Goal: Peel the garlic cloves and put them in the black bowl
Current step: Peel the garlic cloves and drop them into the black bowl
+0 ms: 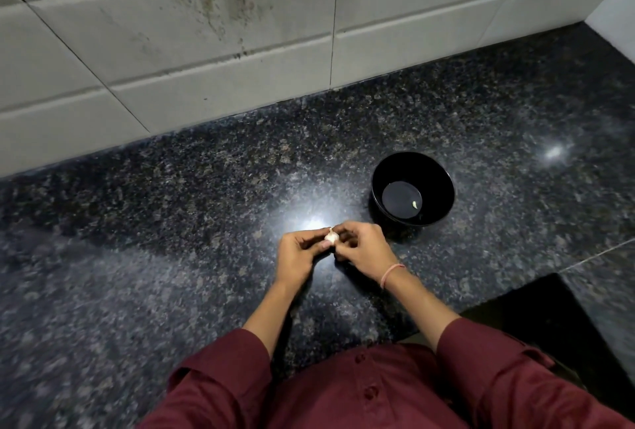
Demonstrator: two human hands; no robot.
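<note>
A small whitish garlic piece (331, 237) is pinched between the fingertips of both hands just above the dark granite counter (171, 222). My left hand (299, 253) grips it from the left, and my right hand (364, 246) grips it from the right, with a pink thread band on that wrist. The black bowl (443, 177) stands on the counter just beyond and to the right of my right hand. One pale peeled clove (415, 204) lies on the bowl's flat bottom near its right side.
A white tiled wall (206, 50), stained in the middle, bounds the counter at the back. The counter's front edge has a dark cut-out (536, 311) at the lower right. My maroon sleeves (226, 370) fill the bottom of the view.
</note>
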